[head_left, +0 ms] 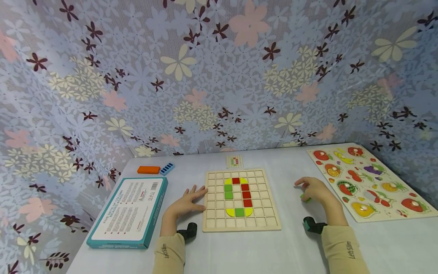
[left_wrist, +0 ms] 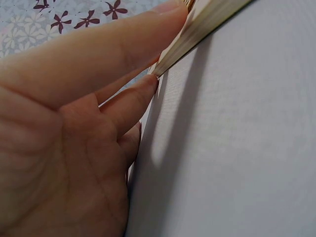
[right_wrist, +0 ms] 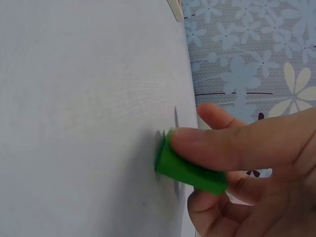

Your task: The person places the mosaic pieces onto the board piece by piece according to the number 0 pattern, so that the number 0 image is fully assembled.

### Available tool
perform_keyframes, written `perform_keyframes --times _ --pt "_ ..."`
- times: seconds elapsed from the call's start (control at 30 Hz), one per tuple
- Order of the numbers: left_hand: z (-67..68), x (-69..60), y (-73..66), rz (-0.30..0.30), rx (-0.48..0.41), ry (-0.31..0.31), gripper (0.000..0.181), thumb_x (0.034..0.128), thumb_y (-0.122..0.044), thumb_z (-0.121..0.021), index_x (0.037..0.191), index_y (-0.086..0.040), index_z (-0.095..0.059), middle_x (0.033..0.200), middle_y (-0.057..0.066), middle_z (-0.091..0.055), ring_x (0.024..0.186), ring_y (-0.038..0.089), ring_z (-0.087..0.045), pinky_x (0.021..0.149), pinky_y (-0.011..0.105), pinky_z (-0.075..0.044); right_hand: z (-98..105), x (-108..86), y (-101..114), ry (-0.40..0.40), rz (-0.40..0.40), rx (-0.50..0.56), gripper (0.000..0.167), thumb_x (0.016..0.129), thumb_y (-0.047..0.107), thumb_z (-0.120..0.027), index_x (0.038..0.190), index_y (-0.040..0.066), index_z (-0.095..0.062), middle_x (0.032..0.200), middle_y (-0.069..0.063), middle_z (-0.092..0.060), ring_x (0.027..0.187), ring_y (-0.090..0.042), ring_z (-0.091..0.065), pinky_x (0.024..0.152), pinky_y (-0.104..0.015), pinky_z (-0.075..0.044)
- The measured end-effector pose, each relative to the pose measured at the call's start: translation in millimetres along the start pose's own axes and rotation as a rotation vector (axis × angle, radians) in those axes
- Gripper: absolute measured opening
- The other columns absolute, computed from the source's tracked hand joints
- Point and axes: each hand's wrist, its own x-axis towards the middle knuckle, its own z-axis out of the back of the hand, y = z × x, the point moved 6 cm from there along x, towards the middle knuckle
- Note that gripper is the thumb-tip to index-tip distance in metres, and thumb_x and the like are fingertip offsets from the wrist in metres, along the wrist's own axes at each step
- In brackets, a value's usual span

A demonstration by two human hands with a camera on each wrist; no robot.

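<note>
A wooden grid board (head_left: 215, 220) lies mid-table with red, green and yellow tiles forming a ring in its cells. My left hand (head_left: 184, 204) rests at the board's left edge, fingers spread; in the left wrist view its thumb (left_wrist: 123, 42) and a fingertip touch the board's side. To the right of the board, my right hand (head_left: 315, 189) pinches a green block (right_wrist: 190, 173) between thumb and fingers, just above the white tabletop. Behind the board lies a small pattern card (head_left: 234, 161) showing a coloured design on a grid.
At the left lies a teal-edged box (head_left: 128, 213), with an orange block (head_left: 148, 170) and a blue slotted piece (head_left: 167, 168) behind it. A fruit puzzle board (head_left: 373, 182) covers the right side. Floral cloth (head_left: 219, 95) hangs behind the table.
</note>
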Motion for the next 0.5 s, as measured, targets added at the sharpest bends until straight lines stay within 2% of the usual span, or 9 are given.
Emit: perform_keyframes --times 0.13,0.3,0.5 --pt "0.4 -0.4 -0.4 0.003 -0.01 -0.001 0.072 0.0734 -0.02 -0.074 0.139 -0.015 -0.044 0.151 0.004 -0.026 0.141 0.033 0.006 0.111 0.057 0.004 1 -1.3 1 -0.015 0.007 0.026 0.048 0.067 -0.005 -0.068 0.114 -0.003 -0.057 0.111 -0.029 -0.051 0.091 -0.036 -0.05 0.072 -0.044 -0.046" --pt "0.5 -0.3 -0.9 -0.001 -0.001 0.004 0.072 0.0737 -0.021 -0.074 0.139 -0.015 -0.044 0.151 0.004 -0.026 0.141 0.034 0.006 0.111 0.057 0.004 4 -4.0 4 -0.05 0.046 0.042 0.043 0.072 0.001 -0.069 0.113 -0.005 -0.057 0.097 -0.022 -0.053 0.083 -0.03 -0.05 0.067 -0.038 -0.045" --pt "0.1 0.0 -0.7 -0.002 0.006 0.007 0.072 0.074 -0.021 -0.074 0.139 -0.015 -0.043 0.151 0.004 -0.026 0.141 0.034 0.006 0.111 0.057 0.004 1 -4.8 10 -0.082 0.048 0.052 0.038 0.077 0.01 -0.069 0.11 -0.005 -0.058 0.085 -0.013 -0.053 0.076 -0.024 -0.048 0.061 -0.031 -0.043"
